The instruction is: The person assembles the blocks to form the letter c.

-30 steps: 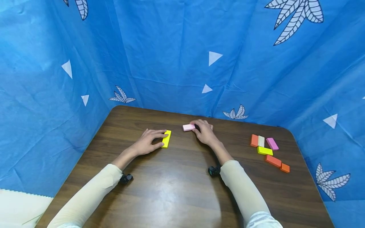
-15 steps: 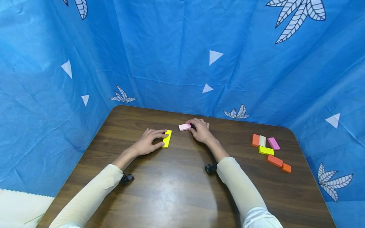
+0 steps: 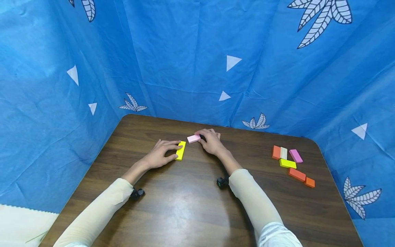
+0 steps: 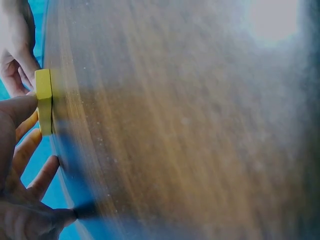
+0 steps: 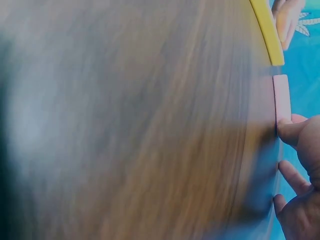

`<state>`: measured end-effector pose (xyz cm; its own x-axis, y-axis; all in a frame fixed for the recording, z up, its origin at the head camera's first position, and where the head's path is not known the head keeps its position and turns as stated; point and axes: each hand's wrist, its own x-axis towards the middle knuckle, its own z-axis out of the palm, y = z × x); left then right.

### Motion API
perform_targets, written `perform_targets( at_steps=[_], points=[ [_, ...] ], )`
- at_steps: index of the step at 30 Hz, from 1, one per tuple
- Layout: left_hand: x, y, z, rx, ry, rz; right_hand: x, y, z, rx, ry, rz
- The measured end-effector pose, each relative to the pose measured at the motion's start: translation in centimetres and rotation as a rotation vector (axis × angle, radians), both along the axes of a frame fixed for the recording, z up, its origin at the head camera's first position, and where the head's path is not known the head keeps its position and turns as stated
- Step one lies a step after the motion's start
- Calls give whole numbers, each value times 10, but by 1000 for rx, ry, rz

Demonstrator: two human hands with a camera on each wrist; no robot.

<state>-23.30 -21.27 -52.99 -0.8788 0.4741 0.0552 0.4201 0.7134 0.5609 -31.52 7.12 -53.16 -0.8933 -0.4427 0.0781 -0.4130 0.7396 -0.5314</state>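
Note:
In the head view a yellow block (image 3: 181, 151) lies flat on the table, and my left hand (image 3: 158, 155) holds it with thumb and fingertips from its left side. Just beyond its far end is a pale pink block (image 3: 193, 139), whose right end my right hand (image 3: 211, 142) pinches between thumb and fingers. A narrow gap separates the two blocks. The left wrist view shows the left thumb against the yellow block (image 4: 44, 102). From the right wrist, the pink block (image 5: 282, 99) stands near the yellow one (image 5: 270, 36), apart from it.
At the table's right lie several more blocks: a red-orange one (image 3: 276, 152), a cream one (image 3: 283, 153), a yellow-green one (image 3: 288, 163), a darker pink one (image 3: 296, 156), another red-orange one (image 3: 297, 174) and a short orange one (image 3: 310, 182). A blue curtain (image 3: 185, 68) surrounds the wooden table (image 3: 185, 212).
My right hand has slid the pale pink block leftward along the table, closer to the yellow block. The left hand and the yellow block have stayed in place.

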Motion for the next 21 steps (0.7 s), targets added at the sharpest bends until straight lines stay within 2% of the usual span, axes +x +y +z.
perform_targets(
  at_steps=[8,21],
  points=[
    [2,0,2,9,9,-12,1,-11,0,-9,1,6],
    [1,0,1,6,1,-5,0,-13,0,14,1,-4]
  ],
)
